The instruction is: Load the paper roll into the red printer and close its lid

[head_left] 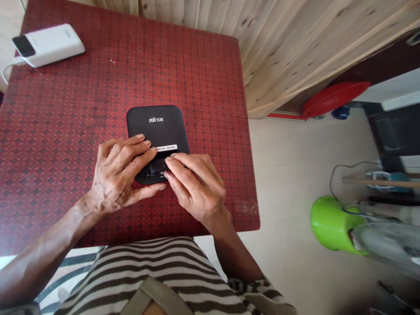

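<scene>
A flat, rounded-square black device (151,129) with a red rim lies face down on the table, showing white lettering and a barcode label (167,148). Its near part has an open recess. My left hand (120,173) holds the device at its left side, fingers resting on the back and thumb along the near edge. Between the thumb and fingers of my right hand (197,186) is a small black cover (159,165), pinched at its right end. The cover lies over the recess, slightly tilted; whether it is seated I cannot tell. The fingertips hide part of it.
The red patterned table (98,87) has a white power bank (54,43) with a cable at its far left. A wooden wall (203,19) borders the far side. On the floor to the right are a green bucket (331,225) and a red basin (334,99).
</scene>
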`<state>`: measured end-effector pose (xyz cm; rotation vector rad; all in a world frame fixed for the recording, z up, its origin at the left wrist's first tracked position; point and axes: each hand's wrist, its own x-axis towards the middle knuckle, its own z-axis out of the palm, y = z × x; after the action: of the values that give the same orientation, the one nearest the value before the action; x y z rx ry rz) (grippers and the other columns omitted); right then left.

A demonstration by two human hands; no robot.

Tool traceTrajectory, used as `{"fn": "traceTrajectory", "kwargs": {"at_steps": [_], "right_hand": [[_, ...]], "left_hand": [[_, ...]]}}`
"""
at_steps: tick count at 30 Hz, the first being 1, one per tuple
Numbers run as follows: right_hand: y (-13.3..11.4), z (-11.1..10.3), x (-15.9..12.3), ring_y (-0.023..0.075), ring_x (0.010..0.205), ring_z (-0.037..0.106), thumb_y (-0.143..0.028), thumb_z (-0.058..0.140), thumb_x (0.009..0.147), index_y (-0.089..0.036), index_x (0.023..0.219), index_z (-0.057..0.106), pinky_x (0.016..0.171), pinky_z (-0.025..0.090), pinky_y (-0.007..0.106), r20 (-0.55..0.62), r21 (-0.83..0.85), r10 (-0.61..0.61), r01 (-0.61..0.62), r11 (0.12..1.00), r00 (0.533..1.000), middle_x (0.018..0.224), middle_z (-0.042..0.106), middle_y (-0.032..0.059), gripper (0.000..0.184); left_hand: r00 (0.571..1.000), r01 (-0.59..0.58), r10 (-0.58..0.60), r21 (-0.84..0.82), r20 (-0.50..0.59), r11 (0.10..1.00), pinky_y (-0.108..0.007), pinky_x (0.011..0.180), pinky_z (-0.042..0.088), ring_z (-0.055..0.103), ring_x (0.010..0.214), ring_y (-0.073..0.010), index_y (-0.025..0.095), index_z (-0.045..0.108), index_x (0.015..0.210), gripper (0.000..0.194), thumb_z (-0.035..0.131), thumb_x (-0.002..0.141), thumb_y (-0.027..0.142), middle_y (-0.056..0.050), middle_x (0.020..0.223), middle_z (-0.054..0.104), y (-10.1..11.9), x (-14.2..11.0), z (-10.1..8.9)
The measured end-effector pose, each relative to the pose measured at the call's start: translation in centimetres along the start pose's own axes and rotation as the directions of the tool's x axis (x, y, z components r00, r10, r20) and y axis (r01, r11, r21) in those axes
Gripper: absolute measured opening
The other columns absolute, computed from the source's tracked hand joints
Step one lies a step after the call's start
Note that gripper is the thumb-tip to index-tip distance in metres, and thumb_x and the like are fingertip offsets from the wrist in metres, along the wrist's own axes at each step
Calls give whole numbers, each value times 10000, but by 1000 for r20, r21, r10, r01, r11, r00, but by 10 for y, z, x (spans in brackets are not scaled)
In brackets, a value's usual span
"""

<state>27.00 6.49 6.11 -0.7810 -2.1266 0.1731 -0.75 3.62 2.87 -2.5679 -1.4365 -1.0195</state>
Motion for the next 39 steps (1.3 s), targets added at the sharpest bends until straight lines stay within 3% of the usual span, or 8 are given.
{"fn": "traceTrajectory", "kwargs": {"at_steps": [4, 8, 13, 17, 23, 27, 35, 39], "right_hand": [[-2, -4, -2, 254, 1142, 935, -101, 756, 1256, -213, 1586, 799, 1060, 804, 431, -29, 11, 19, -19, 1000, 999, 1321, 983, 114, 352], [-4, -10, -6, 257, 1171, 945, -68, 768, 1236, -215, 1589, 806, 1063, 803, 420, -76, 3, 56, -56, 998, 995, 1312, 984, 116, 384], [-2, -17, -16, 253, 1069, 958, -81, 755, 1238, -282, 1567, 832, 966, 829, 427, -139, -52, 139, -148, 988, 980, 1262, 987, 80, 393], [-2, -17, -24, 233, 1042, 955, -93, 742, 1252, -261, 1504, 853, 942, 834, 399, -142, -40, 165, -172, 984, 976, 1231, 982, 82, 323], [-1, -16, -28, 229, 1021, 952, -47, 761, 1216, -262, 1504, 894, 924, 828, 388, -141, -27, 181, -186, 982, 973, 1236, 990, 79, 384], [1, -15, -29, 224, 1022, 963, -60, 760, 1225, -256, 1440, 916, 931, 829, 371, -154, -14, 193, -197, 980, 969, 1208, 997, 76, 330], [8, -14, -34, 219, 982, 962, -89, 767, 1227, -269, 1374, 935, 905, 820, 372, -155, 21, 239, -239, 971, 959, 1172, 1008, 66, 287], [13, -13, -32, 228, 952, 957, -139, 771, 1237, -284, 1353, 950, 887, 818, 385, -176, 16, 247, -249, 968, 953, 1126, 1002, 55, 258]], "left_hand": [[1000, -17, 17, -23, 4, 1000, -603, 1305, 640, 850, 1548, -439, 352, 649, 1857, 795, 905, 1177, 674, -141, 1638, 865, 2, 2, 0], [999, 11, -11, 1, -38, 1000, -634, 1302, 653, 832, 1557, -430, 363, 608, 1875, 808, 777, 1223, 808, -164, 1690, 822, 6, -5, 2], [984, 71, -60, 62, -169, 996, -664, 1214, 726, 854, 1448, -417, 381, 693, 1755, 730, 921, 1155, 729, -151, 1625, 831, 10, -24, -2], [984, 95, -78, 102, -161, 990, -675, 1176, 752, 875, 1396, -396, 407, 758, 1631, 522, 902, 1187, 642, -116, 1544, 855, 8, -35, -1], [977, 78, -49, 133, -208, 988, -634, 1158, 757, 891, 1382, -357, 378, 764, 1629, 510, 904, 1199, 613, -101, 1567, 870, 7, -40, 10], [972, 73, -46, 108, -230, 991, -618, 1201, 748, 896, 1392, -339, 350, 783, 1637, 518, 928, 1185, 557, -80, 1597, 862, 8, -42, 11], [982, 166, -152, 127, -113, 978, -647, 1225, 747, 889, 1436, -329, 378, 792, 1529, 432, 893, 1197, 636, -23, 1580, 866, 7, -49, -1], [979, 171, -148, 164, -141, 972, -639, 1174, 772, 874, 1434, -336, 370, 806, 1507, 446, 917, 1183, 656, -46, 1649, 832, 7, -48, -1]]}}
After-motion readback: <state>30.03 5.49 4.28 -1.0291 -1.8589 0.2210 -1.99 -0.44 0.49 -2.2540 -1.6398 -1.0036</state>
